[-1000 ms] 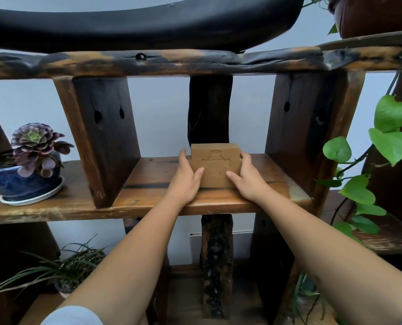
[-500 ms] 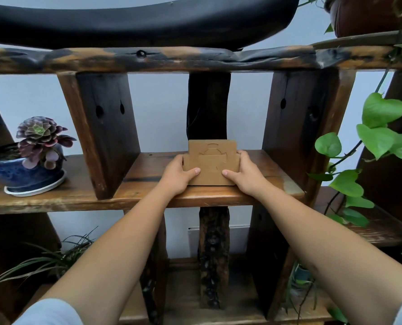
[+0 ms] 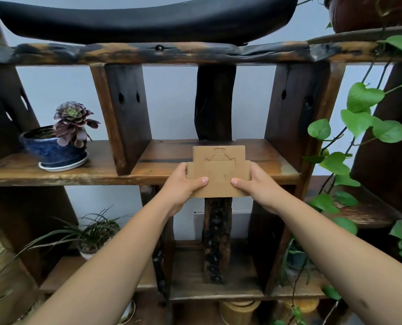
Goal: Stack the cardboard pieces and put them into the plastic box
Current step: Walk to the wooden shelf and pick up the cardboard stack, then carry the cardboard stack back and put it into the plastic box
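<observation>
Before a wooden shelf [image 3: 54, 174], left hand [image 3: 183, 184] and right hand [image 3: 258, 186] grip cardboard pieces [image 3: 218, 170].

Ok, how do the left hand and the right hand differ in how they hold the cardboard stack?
The left hand grips the cardboard stack at its left edge; the right hand grips the right edge. The left thumb points right across the front face; the right thumb points left. Shared: both thumbs press the lower front, the other fingers are hidden behind, and both hands hold the stack at about the same height, in front of the wooden shelf.

Cardboard pieces [image 3: 218, 171] before the shelf [image 3: 101, 173], potted succulent [image 3: 61, 141] left
</observation>
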The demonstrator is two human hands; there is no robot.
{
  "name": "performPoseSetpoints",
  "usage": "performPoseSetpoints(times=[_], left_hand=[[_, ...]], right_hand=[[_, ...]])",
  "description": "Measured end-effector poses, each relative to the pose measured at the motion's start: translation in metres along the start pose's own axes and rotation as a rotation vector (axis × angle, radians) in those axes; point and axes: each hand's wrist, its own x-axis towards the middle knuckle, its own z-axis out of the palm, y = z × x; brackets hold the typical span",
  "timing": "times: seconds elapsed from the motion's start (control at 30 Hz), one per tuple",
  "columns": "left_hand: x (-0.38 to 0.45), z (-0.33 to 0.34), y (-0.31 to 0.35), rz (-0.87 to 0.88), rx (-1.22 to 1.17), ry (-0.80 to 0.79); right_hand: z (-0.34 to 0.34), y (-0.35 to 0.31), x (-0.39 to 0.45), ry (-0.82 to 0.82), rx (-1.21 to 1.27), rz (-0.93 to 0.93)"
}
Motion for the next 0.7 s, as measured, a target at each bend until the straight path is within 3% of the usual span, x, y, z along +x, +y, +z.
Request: performPoseSetpoints(times=[0.17,0.37,0.47,0.7], left_hand=[[-0.039,0.004,-0.009,0.003,0.030,0.016],[-0.083,0.008,-0.029,-0.063,0.056,0.046],[-0.097,0.010,-0.037,-0.072,0.179,0.076],[-0.126,0.010,-0.055,-0.136,0.254,0.076]], right_hand=[[0.015,0.011,-0.040,-0.045,0.168,0.045],[0.035,0.027,-0.078,0.013,0.126,0.080],[0.041,0.033,-0.091,0.042,0.095,0.090],[0.051,0.052,-0.123,-0.076,0.135,0.182]])
